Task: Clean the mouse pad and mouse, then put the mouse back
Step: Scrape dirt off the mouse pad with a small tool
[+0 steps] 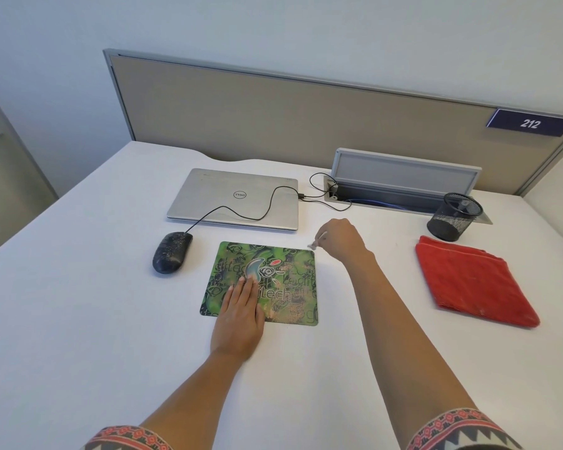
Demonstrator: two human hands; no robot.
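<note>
A green printed mouse pad (283, 280) lies on the white desk, with brownish specks over its right half. My left hand (239, 315) rests flat on the pad's lower left part, fingers together. My right hand (340, 240) hovers just past the pad's far right corner, fingers pinched on a small whitish scrap (313, 245). A black wired mouse (171, 256), speckled with dirt, sits on the desk to the left of the pad.
A shut silver laptop (234, 198) lies behind the pad, the mouse cable running over it. A folded red cloth (473, 282) lies at the right. A black mesh pen cup (454, 217) stands by an open cable tray (403, 177). A partition wall closes off the back.
</note>
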